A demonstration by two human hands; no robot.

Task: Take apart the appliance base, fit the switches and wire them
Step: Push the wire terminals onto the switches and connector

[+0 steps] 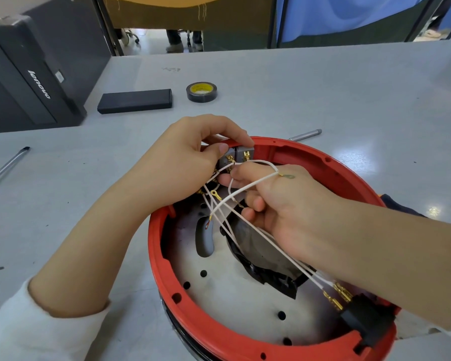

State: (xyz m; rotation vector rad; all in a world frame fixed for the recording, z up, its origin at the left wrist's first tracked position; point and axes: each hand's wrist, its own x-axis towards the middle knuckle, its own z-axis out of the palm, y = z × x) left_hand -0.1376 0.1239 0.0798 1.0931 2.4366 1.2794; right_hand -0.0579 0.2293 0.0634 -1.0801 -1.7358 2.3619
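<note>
One red appliance base (310,157) on grey table (323,87), two grey switches (236,155) at rim's 12 o'clock, left hand (190,157) pinching left switch, right hand (279,204) fingers curled round white wires (245,190), one tape roll (201,91), two screwdrivers at 1 (305,134) and 9 o'clock (4,169).

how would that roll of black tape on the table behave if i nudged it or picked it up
The tape roll lies flat on its side on the table, so a nudge would probably slide it, not roll it. Stood on edge, it would likely roll. It looks small and hollow, so probably light and easy to pinch.
</note>
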